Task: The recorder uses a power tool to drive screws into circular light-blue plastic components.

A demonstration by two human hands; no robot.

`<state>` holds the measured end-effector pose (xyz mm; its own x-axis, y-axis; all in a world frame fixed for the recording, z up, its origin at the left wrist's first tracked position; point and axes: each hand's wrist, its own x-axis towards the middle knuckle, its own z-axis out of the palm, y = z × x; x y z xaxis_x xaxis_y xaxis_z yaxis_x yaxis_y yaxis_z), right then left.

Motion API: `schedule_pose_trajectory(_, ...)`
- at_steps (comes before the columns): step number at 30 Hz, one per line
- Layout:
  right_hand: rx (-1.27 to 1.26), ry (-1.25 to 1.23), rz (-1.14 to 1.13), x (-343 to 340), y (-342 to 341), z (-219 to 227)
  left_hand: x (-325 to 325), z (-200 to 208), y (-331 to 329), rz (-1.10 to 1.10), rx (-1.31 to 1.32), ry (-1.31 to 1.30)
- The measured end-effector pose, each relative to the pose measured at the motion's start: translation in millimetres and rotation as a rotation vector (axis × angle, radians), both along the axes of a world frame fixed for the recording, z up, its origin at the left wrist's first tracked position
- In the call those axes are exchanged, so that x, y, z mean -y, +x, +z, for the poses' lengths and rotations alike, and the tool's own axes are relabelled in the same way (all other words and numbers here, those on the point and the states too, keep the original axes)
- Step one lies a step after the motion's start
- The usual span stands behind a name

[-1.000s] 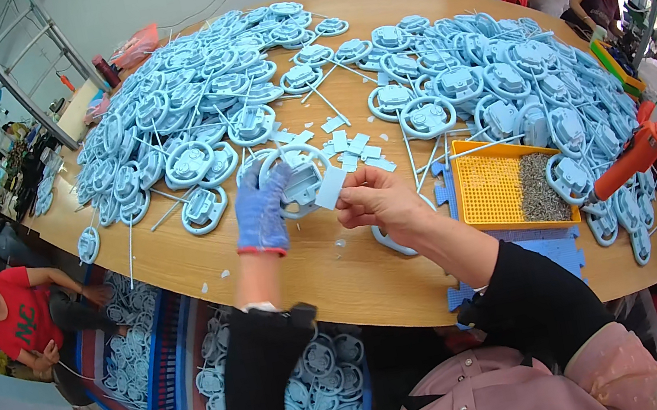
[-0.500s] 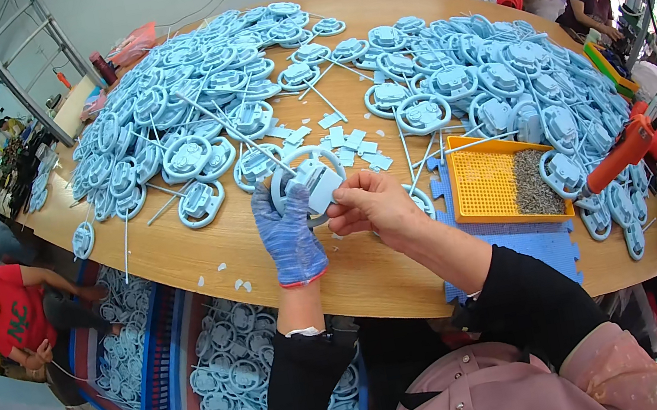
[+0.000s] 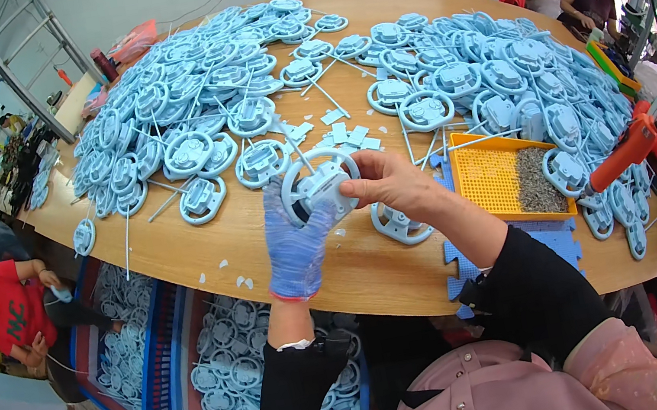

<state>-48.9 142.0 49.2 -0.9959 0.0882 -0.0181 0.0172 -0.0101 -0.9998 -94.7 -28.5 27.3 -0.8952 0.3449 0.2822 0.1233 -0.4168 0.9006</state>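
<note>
My left hand [image 3: 296, 241], in a blue-grey knitted glove, grips a light blue plastic toy steering wheel [image 3: 321, 183] by its near left side, above the table's front edge. A thin rod rises from the wheel toward the far side. My bare right hand [image 3: 397, 184] holds the same wheel's right side, thumb on top and fingers behind. Another blue wheel [image 3: 399, 226] lies on the table under my right hand, partly hidden by it. Small flat blue rectangular pieces [image 3: 351, 136] are scattered just beyond the held wheel.
Large heaps of blue wheels [image 3: 193, 84] cover the wooden table [image 3: 266, 249]. At right are a yellow basket [image 3: 486, 177] of small metal screws, a blue foam mat [image 3: 559, 239] and a red-orange power screwdriver [image 3: 623, 156]. Blue crates [image 3: 173, 408] stand below; a person [image 3: 16, 304] sits at left.
The held wheel has turned, its hub tilted differently, and my right fingers have moved up along its right side. The seated person at left has raised one hand.
</note>
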Motion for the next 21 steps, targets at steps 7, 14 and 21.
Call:
schedule_pose_trajectory(7,0.042,-0.029,-0.115,-12,-1,-17,-18,-12,-14,-0.018,0.011,-0.291)
schedule_pose_trajectory(14,-0.229,-0.627,-0.625,-121,-5,-29,9,-8,-112,0.095,-0.542,-1.129)
schedule_pose_trajectory(21,-0.045,0.647,-0.207,-90,-70,-40,4,9,-155,0.130,-0.721,-1.715)
